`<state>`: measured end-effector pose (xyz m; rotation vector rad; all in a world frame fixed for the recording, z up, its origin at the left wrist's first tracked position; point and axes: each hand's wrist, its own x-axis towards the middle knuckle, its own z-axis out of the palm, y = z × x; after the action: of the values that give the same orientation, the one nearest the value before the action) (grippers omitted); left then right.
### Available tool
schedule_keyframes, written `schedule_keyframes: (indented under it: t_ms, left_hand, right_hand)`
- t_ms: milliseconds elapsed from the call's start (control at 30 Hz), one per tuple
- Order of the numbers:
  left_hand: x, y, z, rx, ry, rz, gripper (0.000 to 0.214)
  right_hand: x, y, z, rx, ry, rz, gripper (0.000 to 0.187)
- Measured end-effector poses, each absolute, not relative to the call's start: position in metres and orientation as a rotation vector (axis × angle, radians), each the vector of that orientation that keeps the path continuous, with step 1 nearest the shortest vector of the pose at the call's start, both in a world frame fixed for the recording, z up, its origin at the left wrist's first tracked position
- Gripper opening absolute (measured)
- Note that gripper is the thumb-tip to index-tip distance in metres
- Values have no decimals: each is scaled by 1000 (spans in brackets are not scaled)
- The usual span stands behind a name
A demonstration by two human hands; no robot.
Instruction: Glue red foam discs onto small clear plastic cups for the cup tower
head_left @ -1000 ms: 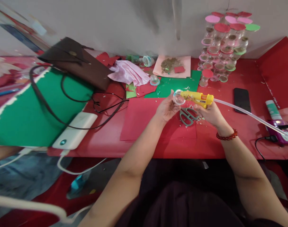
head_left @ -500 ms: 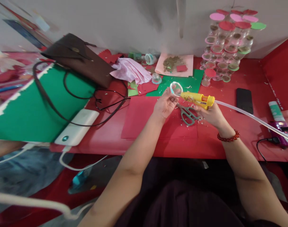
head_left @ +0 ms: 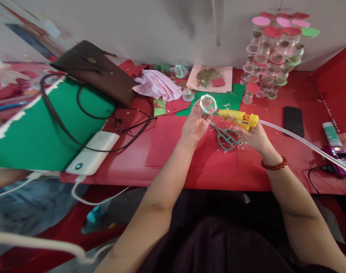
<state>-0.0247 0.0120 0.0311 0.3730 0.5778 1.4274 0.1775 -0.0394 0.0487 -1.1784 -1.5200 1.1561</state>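
My left hand point(head_left: 196, 127) is closed on a small clear plastic cup point(head_left: 208, 104), its round rim edged in white and tilted toward me. In my right hand point(head_left: 255, 135) is a yellow hot glue gun point(head_left: 238, 117), with a long translucent glue stick point(head_left: 298, 139) trailing out of its back to the right. The gun's nozzle points left, close beside the cup's rim; whether they touch I cannot tell. Below both hands, grey-handled scissors point(head_left: 226, 139) lie across red paper sheets point(head_left: 173, 142) among small white scraps.
A tower of clear cups point(head_left: 268, 60) with coloured discs hangs at the back right. A phone point(head_left: 293, 121) and a glue tube point(head_left: 331, 132) lie right. Left are a white power bank point(head_left: 93, 153), a brown bag point(head_left: 104, 72) and pink cloth point(head_left: 158, 85).
The cup and my left hand have shifted slightly left and up, a little away from the nozzle. My right hand and the glue gun have barely moved.
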Motion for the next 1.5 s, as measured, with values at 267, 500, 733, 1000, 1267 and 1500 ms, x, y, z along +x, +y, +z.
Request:
schedule_keyframes:
  t_ms: [267,500,733,1000,1267,1500]
  left_hand:
    - [-25,12,31,453,610,1412,44]
    - [-26,13,28,479,556,1429,47]
    - [-25,14,27,469,538,1440,54]
    - [-26,15,26,450,553,1400,55]
    - [-25,10,27,491,548,1365,40]
    - [-23,9,25,503,562,1323,41]
  right_hand:
    - [179,-38,44,-1202,-1486,1158,45]
    - [178,-39,48,-1184,-1488,1177,44]
    - [178,-39,49,-1183,-1451,1203,40]
    - [182,-35,50,-1162,-1483,1135,34]
    - [183,-35,52,-1114,-1485,1111,35]
    - [185,-35,52,-1134,-1412,1102,29]
